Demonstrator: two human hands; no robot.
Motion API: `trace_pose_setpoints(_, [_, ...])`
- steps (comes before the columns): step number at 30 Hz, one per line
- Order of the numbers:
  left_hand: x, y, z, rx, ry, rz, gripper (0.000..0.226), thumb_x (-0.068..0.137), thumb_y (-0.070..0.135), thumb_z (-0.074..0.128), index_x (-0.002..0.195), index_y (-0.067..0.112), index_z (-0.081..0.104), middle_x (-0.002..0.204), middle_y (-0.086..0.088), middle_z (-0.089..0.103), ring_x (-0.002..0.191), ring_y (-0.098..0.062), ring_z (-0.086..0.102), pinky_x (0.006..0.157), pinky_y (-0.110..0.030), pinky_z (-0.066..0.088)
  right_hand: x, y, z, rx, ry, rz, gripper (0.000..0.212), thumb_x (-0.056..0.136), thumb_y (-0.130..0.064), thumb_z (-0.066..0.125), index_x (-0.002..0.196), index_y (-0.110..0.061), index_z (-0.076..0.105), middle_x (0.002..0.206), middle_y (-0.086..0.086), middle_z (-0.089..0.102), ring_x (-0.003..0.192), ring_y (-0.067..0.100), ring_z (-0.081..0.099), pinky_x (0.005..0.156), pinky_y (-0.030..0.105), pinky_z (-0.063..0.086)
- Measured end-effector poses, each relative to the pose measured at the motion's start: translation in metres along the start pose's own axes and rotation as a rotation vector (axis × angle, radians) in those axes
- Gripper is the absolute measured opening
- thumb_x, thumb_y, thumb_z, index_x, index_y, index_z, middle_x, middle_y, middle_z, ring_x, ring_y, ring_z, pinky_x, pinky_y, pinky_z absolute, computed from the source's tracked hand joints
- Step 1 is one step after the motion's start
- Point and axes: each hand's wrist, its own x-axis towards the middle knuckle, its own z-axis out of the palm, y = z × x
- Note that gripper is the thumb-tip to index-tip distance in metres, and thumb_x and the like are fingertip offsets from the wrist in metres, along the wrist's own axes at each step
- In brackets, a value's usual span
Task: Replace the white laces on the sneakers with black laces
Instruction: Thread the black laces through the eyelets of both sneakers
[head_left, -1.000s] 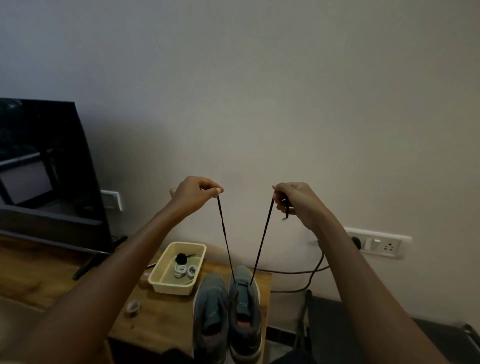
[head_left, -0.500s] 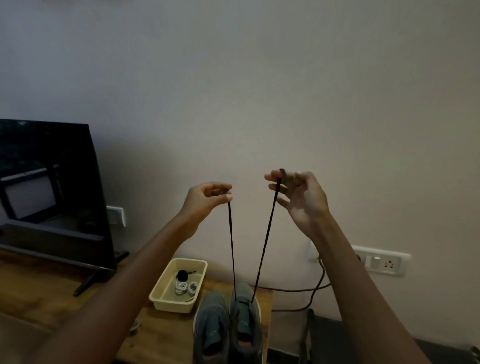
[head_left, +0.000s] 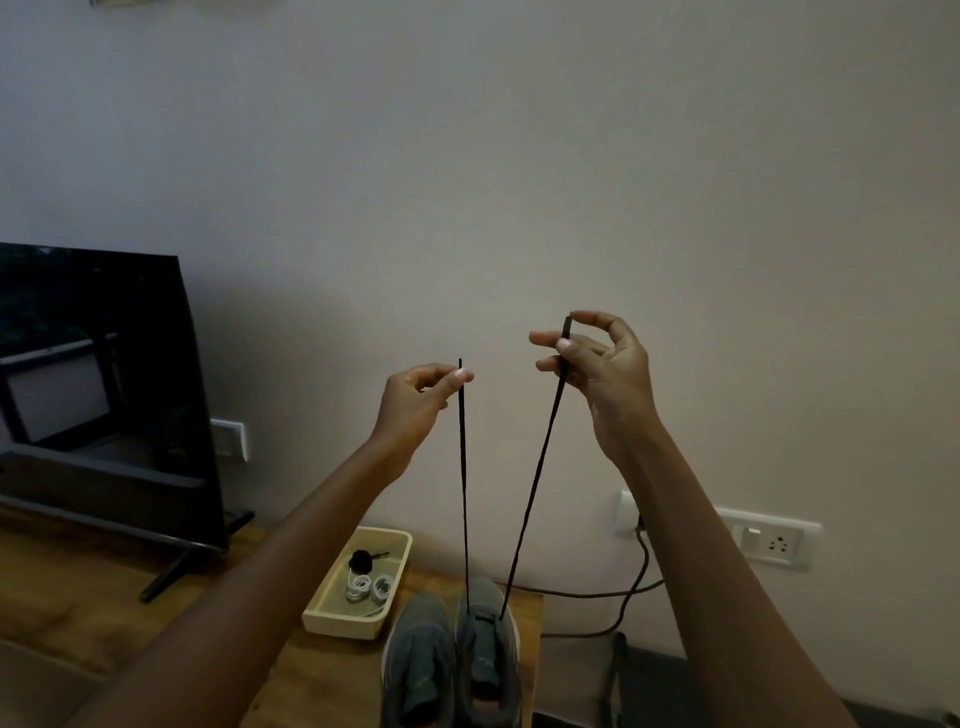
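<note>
Left hand and right hand each pinch one end of the black lace, both strands pulled taut up from the right grey sneaker on the wooden table; left sneaker touches beside it.

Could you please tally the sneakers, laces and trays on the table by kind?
Sneakers: 2
Black laces: 2, one held, one bundled
White lace coils: 2
Tray: 1
Total: 7

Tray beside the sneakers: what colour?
Pale yellow; the tray shows best in the head view.
</note>
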Motion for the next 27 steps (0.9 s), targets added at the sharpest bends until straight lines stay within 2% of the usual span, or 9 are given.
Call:
trace_pose_setpoints(4, [0.008,-0.001,0.001,0.005,0.015,-0.013,0.007,0.088,0.021,0.066,0.083,0.023,0.069,0.084,0.013,0.064,0.074,0.000,0.054,0.065,-0.011,0.044,0.008,0.004,0.002,0.002,-0.012,0.014,0.024,0.090,0.006,0.053,0.105,-0.012,0.048,0.090,0.005,0.074,0.072,0.019,0.069,0.073,0.023,0.052])
trace_pose_setpoints(9, [0.022,-0.019,-0.001,-0.016,-0.005,-0.063,0.012,0.092,0.022,0.059,0.085,0.023,0.068,0.093,0.008,0.068,0.086,-0.007,0.061,0.077,-0.021,0.044,0.021,0.034,-0.002,-0.025,0.004,0.041,0.029,0.087,0.013,0.050,0.088,-0.015,0.039,0.084,0.008,0.074,0.064,0.022,0.068,0.084,0.037,0.052])
trace_pose_setpoints(12, [0.026,-0.047,0.001,-0.018,-0.037,-0.114,0.015,0.097,0.018,0.052,0.089,0.014,0.064,0.090,0.002,0.070,0.081,-0.008,0.065,0.070,-0.012,0.047,0.020,0.075,-0.008,-0.117,0.024,0.083,0.032,0.086,0.016,0.047,0.079,-0.013,0.038,0.078,0.009,0.073,0.060,0.019,0.067,0.077,0.033,0.054])
trace_pose_setpoints(15, [0.023,-0.097,0.007,0.040,-0.030,-0.189,0.014,0.096,0.012,0.053,0.093,0.005,0.065,0.078,-0.001,0.066,0.069,-0.009,0.062,0.062,-0.012,0.047,0.011,0.138,-0.016,-0.303,0.054,0.140,0.026,0.083,0.018,0.047,0.075,-0.006,0.052,0.079,0.011,0.070,0.063,0.018,0.065,0.069,0.027,0.054])
trace_pose_setpoints(19, [0.002,-0.187,0.016,0.230,-0.102,-0.351,0.012,0.092,0.010,0.059,0.090,0.004,0.069,0.075,-0.003,0.065,0.066,-0.012,0.059,0.061,-0.014,0.046,-0.022,0.231,-0.028,-0.617,0.097,0.261,0.026,0.084,0.010,0.053,0.079,-0.006,0.073,0.087,0.008,0.073,0.074,0.018,0.065,0.071,0.023,0.051])
trace_pose_setpoints(22, [-0.021,-0.253,0.025,0.463,-0.224,-0.445,0.014,0.089,0.025,0.064,0.089,0.014,0.073,0.087,-0.003,0.070,0.085,-0.019,0.063,0.078,-0.028,0.046,-0.055,0.293,-0.036,-0.741,0.151,0.414,0.021,0.083,0.003,0.057,0.084,-0.007,0.075,0.090,0.009,0.074,0.079,0.020,0.066,0.077,0.032,0.052])
trace_pose_setpoints(24, [-0.037,-0.284,0.030,0.740,-0.266,-0.489,0.019,0.090,0.038,0.060,0.095,0.026,0.073,0.097,0.007,0.071,0.098,-0.014,0.061,0.091,-0.030,0.034,-0.076,0.327,-0.039,-0.829,0.127,0.563,0.016,0.084,-0.006,0.060,0.089,-0.009,0.076,0.091,0.008,0.073,0.087,0.025,0.067,0.082,0.039,0.052])
trace_pose_setpoints(27, [-0.054,-0.312,0.038,1.013,-0.281,-0.400,0.020,0.091,0.043,0.056,0.095,0.034,0.072,0.104,0.013,0.069,0.105,-0.009,0.057,0.093,-0.034,0.019,-0.104,0.362,-0.042,-1.018,0.020,0.711,0.015,0.084,-0.021,0.061,0.091,-0.016,0.073,0.093,0.003,0.071,0.096,0.025,0.063,0.092,0.039,0.045])
